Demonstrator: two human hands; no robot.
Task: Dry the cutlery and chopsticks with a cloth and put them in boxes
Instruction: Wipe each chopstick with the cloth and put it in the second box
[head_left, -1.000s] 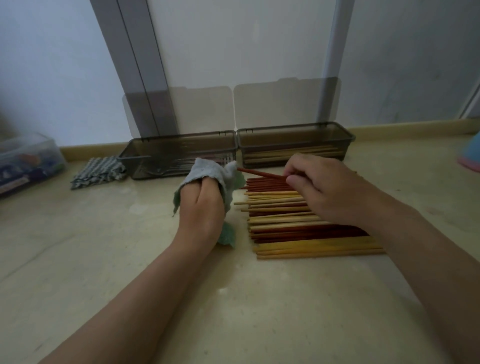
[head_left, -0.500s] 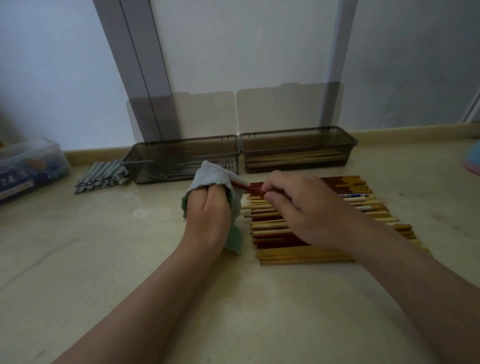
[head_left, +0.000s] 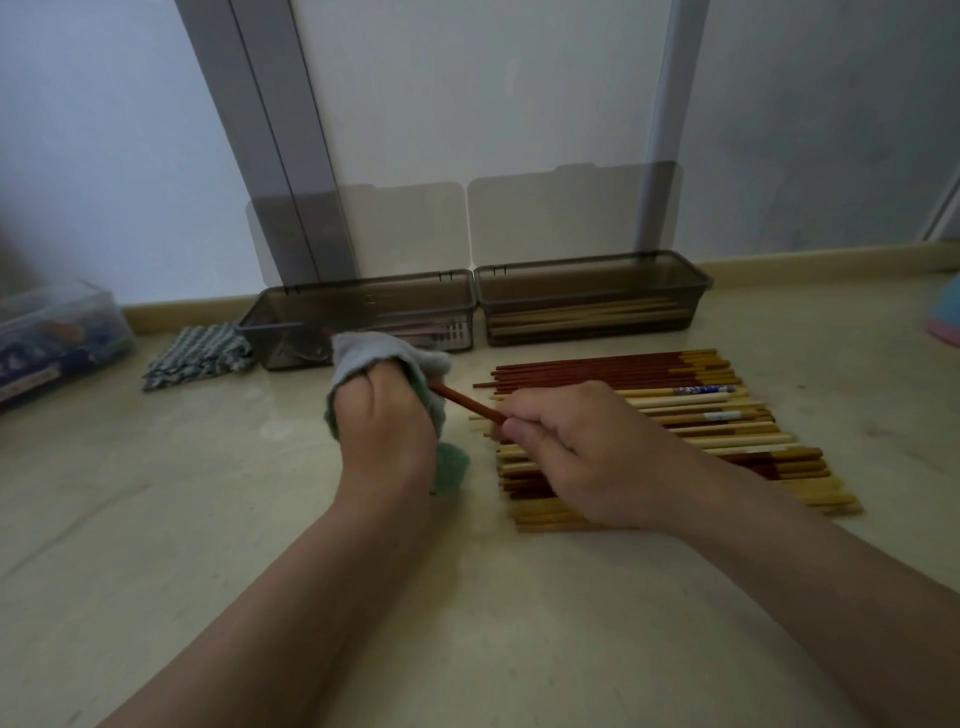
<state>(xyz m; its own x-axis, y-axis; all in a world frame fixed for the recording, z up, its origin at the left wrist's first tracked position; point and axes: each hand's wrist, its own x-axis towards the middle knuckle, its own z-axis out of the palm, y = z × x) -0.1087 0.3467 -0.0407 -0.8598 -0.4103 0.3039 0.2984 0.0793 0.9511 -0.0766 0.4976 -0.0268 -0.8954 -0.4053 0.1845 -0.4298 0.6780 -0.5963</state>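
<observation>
My left hand (head_left: 382, 423) grips a grey-green cloth (head_left: 363, 356) wrapped round the tip of a dark red chopstick (head_left: 465, 402). My right hand (head_left: 576, 454) pinches the other end of that chopstick, above a row of red, yellow and pale chopsticks (head_left: 691, 415) lying side by side on the floor. Behind them stand two smoky plastic boxes with their lids raised: the left box (head_left: 291, 322) holds cutlery, the right box (head_left: 696, 283) holds several chopsticks.
A folded checked cloth (head_left: 195, 356) lies left of the boxes. A clear plastic container (head_left: 57, 338) sits at the far left. A pink and blue object (head_left: 945, 317) shows at the right edge. A wall and door frame rise behind the boxes.
My right hand has lifted one red chopstick off the row and pulled it toward me, its tip now inside the cloth that my left hand grips. The view has tilted slightly.
</observation>
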